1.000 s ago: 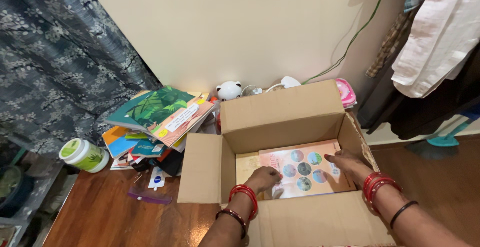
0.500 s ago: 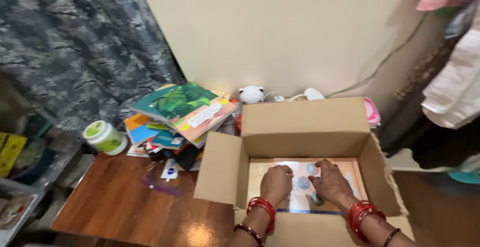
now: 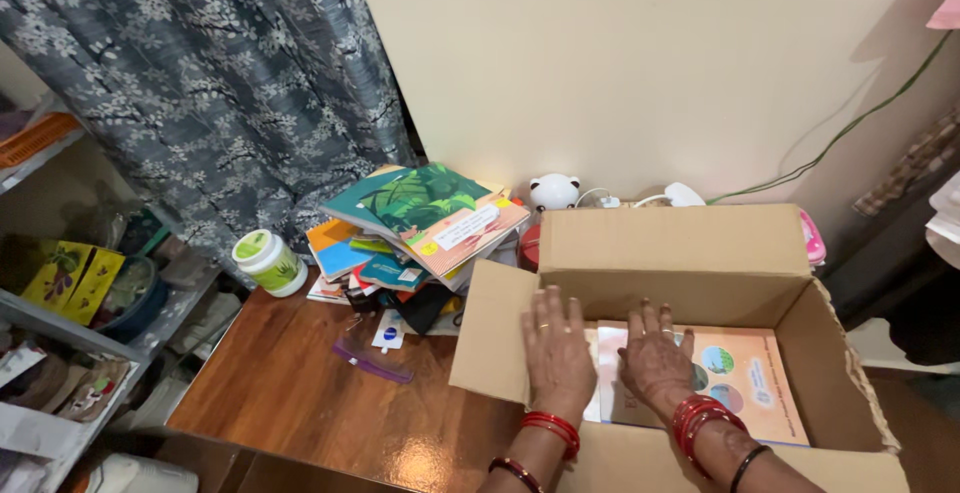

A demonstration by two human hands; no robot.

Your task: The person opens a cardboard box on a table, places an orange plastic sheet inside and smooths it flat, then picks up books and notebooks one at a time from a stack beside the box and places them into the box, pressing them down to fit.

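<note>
We see both hands inside an open cardboard box (image 3: 690,253), palms down, fingers spread; neither grip is clenched and neither grasps anything. The left hand (image 3: 556,353) lies flat near the box's left wall. The right hand (image 3: 655,361) lies just beside it, pressing on a flat printed book (image 3: 740,378) with a pale orange cover and round pictures. That book rests on the box floor and extends away from the right hand toward the box's right wall. Red bangles circle both wrists.

Around the hands, the box flaps stand open: one flap (image 3: 492,338) angles out just left of the left hand, and the rear flap rises upright beyond the fingertips. The box sits on a brown wooden counter (image 3: 300,393).

Left of the left hand, past the flap, a small white card (image 3: 388,331) and a purple strip (image 3: 372,363) lie on the counter. Beyond them a leaning stack of books (image 3: 420,223) carries a green leaf-patterned cover on top. Farther left stands a white jar with a green lid (image 3: 268,261).

Beyond the rear flap, against the wall, we see a small white round figure (image 3: 553,191) and a white plug with cable (image 3: 680,195). A grey floral curtain (image 3: 230,83) hangs at far left, above shelves (image 3: 60,323).
</note>
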